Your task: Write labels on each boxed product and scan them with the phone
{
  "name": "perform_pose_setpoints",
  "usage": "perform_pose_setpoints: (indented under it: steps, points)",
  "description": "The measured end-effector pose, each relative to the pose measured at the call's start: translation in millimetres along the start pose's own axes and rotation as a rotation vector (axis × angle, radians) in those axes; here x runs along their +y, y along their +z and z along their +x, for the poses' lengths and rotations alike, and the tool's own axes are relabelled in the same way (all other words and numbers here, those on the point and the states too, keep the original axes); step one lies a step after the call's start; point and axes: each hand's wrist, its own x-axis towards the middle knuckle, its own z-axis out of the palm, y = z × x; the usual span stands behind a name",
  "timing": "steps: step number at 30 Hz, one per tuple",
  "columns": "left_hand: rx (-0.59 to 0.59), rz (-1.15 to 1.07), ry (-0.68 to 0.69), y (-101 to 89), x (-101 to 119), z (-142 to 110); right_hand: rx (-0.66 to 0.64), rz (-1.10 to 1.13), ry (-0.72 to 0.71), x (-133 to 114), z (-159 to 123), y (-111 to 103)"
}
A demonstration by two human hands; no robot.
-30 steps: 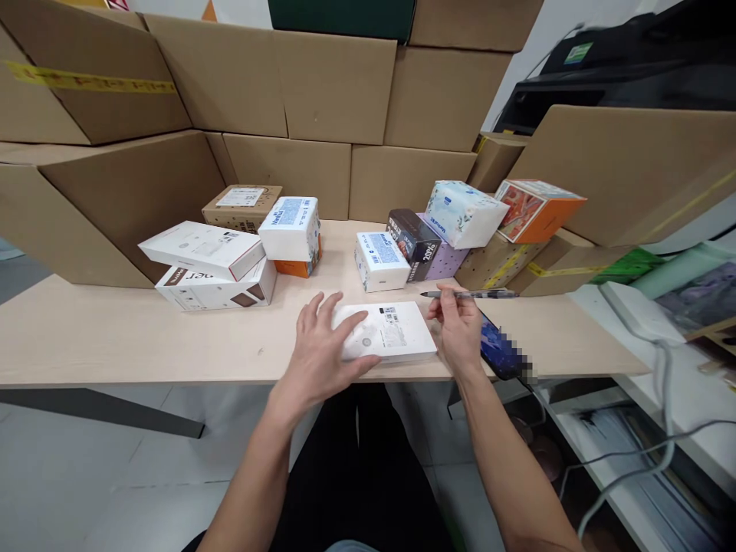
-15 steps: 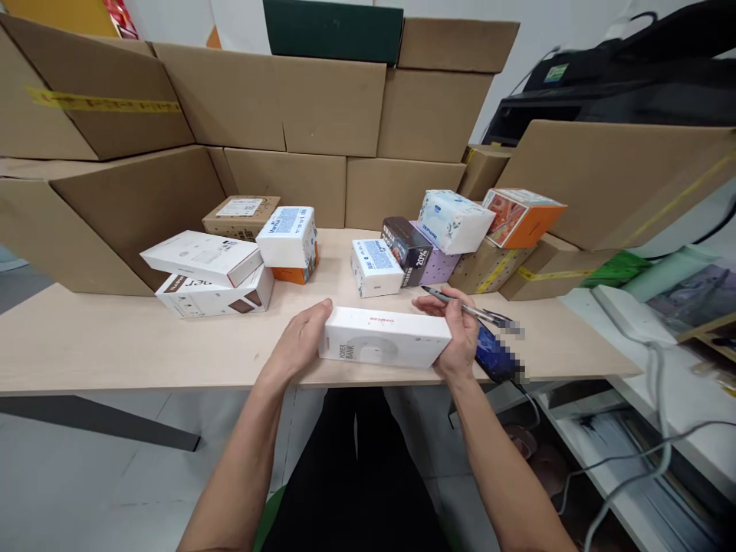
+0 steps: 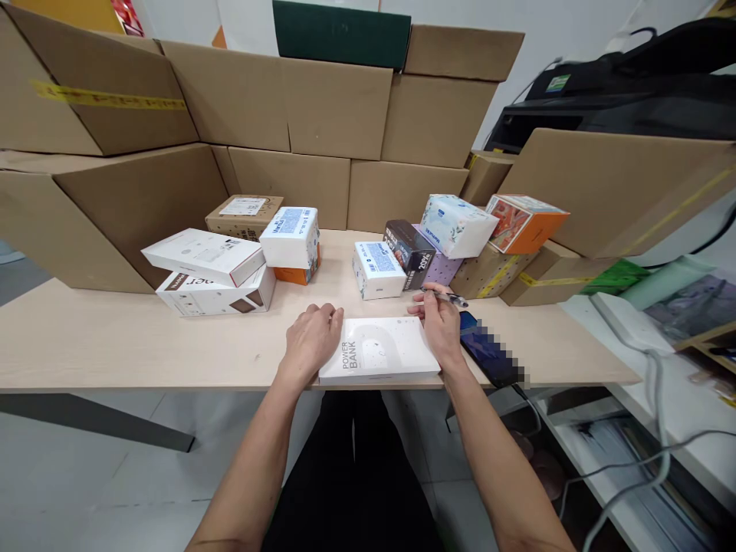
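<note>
A flat white power bank box (image 3: 382, 351) lies on the table near its front edge, with "POWER BANK" printed at its left end. My left hand (image 3: 315, 340) is closed with curled fingers against the box's left side. At the right side, my right hand (image 3: 440, 330) touches the box while gripping a pen (image 3: 454, 298) that points to the right. Just right of that hand lies a dark smartphone (image 3: 488, 353), partly blurred out.
A small white-and-blue tissue pack (image 3: 378, 270) and a dark box (image 3: 409, 254) stand beyond the hands. Stacked white boxes (image 3: 207, 257) sit at the left. Large cardboard boxes (image 3: 319, 188) wall in the back and sides. A cable (image 3: 661, 414) hangs at the right.
The power bank box was tilted up between both hands and now lies flat, with its "POWER BANK" face up instead of the earlier label side. The pen has stayed in my right hand.
</note>
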Motion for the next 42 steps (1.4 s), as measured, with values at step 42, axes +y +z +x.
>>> perform_pose_setpoints:
  steps: [42]
  points:
    - [-0.085, -0.639, 0.184, 11.8, -5, -22, -0.592, -0.077, -0.038, -48, -14, 14]
